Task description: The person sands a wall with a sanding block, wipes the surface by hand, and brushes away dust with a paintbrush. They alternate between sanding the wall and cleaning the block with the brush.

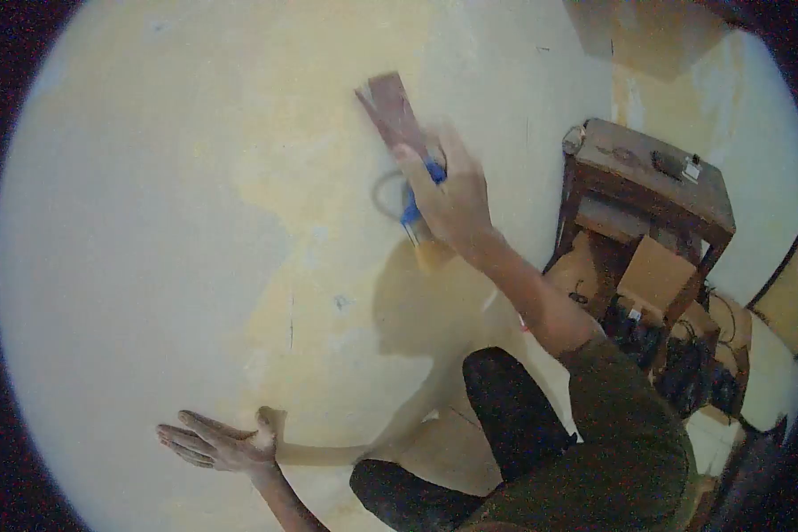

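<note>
My right hand (459, 199), blurred by motion, is closed around a reddish-brown strip of sandpaper (390, 106) against a patchy yellow and white wall (133, 222). The strip looks folded, its loose end reaching up past my thumb. Under the palm shows a blue piece (410, 206), with a tan end (433, 255) below it; what this is I cannot tell. Lower left, my left hand (217, 443) is open beside the wall, dusty, with its fingers stretched out and thumb apart. Nothing is in it.
On the right stands a dark wooden table (656, 164) with small objects on top. Beneath and beside it are opened cardboard boxes (656, 275) with dark items and cables. My bent knees (514, 399) are close to the wall. Shadows of my head and arm fall on the wall.
</note>
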The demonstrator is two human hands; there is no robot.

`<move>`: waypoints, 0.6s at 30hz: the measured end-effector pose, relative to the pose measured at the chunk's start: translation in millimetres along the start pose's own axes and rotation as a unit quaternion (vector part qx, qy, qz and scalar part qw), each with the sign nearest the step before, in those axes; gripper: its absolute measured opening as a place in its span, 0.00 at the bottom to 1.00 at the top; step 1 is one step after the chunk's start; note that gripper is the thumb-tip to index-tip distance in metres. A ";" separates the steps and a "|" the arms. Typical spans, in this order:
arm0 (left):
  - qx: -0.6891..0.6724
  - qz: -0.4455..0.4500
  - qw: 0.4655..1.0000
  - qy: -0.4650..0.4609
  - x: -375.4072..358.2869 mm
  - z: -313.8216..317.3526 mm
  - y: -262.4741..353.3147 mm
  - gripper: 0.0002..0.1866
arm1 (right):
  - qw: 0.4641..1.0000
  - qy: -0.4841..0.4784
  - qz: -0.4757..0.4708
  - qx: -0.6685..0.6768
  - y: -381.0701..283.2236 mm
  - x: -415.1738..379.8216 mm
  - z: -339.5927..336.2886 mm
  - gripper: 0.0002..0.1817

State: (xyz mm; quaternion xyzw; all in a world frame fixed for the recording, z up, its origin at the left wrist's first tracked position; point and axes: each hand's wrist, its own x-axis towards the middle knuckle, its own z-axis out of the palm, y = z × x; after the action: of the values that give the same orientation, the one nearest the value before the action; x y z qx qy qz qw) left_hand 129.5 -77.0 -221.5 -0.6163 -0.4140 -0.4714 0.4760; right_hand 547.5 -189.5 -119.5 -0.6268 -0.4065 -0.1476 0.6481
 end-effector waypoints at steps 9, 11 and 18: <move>-0.018 0.012 1.000 0.012 13.0 -1.7 7.6 0.56 | 0.999 -0.011 -0.028 0.031 -9.1 5.0 3.2 0.24; -0.016 0.011 1.000 0.002 12.6 4.2 10.1 0.59 | 0.999 -0.011 -0.021 -0.024 25.2 -27.9 8.4 0.20; -0.011 0.007 1.000 0.005 14.8 8.9 9.8 0.60 | 0.997 -0.037 -0.015 -0.065 -1.4 -6.1 8.3 0.19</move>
State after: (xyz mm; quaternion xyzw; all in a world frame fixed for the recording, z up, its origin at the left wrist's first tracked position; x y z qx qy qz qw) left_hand 143.7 -69.4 -209.9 -0.6222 -0.4019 -0.4759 0.4743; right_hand 539.9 -183.9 -123.8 -0.6665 -0.4290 -0.1604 0.5881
